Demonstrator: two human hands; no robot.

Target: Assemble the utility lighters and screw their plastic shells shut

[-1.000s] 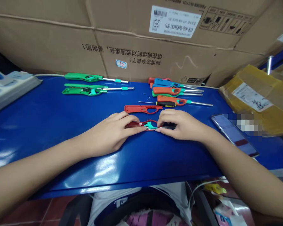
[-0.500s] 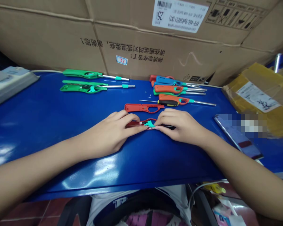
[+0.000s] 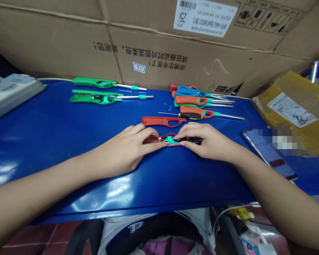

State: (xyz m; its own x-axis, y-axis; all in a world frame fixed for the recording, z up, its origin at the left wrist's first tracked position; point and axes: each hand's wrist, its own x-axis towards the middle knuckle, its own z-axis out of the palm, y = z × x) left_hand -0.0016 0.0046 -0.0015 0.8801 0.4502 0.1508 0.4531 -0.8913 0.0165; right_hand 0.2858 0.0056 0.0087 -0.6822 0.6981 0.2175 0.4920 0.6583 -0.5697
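An opened red lighter half with a teal trigger (image 3: 168,139) lies on the blue table (image 3: 69,141) between my hands. My left hand (image 3: 127,150) rests on the table, fingers closed over the lighter's left end. From the right, my right hand (image 3: 206,141) pinches the lighter next to the trigger, with a dark thin part under its fingers. Just behind them lies a separate red lighter shell (image 3: 162,121).
A screwdriver (image 3: 187,115) and a pile of orange, blue and green lighters (image 3: 199,101) lie behind. Green lighters (image 3: 103,92) sit at the back left, a power strip (image 3: 7,94) far left. A phone (image 3: 268,154) and yellow parcel (image 3: 295,109) lie right. Cardboard boxes (image 3: 149,42) wall the back.
Both hands stay on the red lighter half; the fingers of my right hand have shifted slightly along it. The view has drifted a little.
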